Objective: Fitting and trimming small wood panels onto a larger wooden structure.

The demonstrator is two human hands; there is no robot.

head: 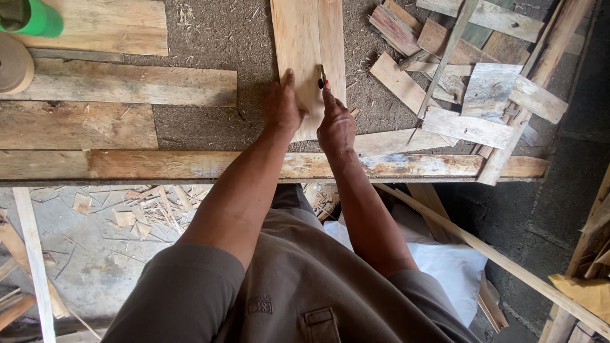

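A: Head view, what's w/ the hands?
B: Left hand point(281, 108) lies flat on the board point(304, 44), fingers together, prob. to pin it to the bench point(190, 162). Right hand point(335, 127) has fingers clamped on a pencil point(323, 79), tip at the board's seam, as if marking.
A: Rest?
B: Scraps point(470, 89) to the right, green roll point(39, 19) top left.

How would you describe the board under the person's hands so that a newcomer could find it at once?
On the dusty workbench, look at its top middle, left of the scrap pile. The board runs straight away from the person, with the left hand flat on it and the right hand holding a pencil to it. It is pale and clean; its neighbours are grey and weathered.
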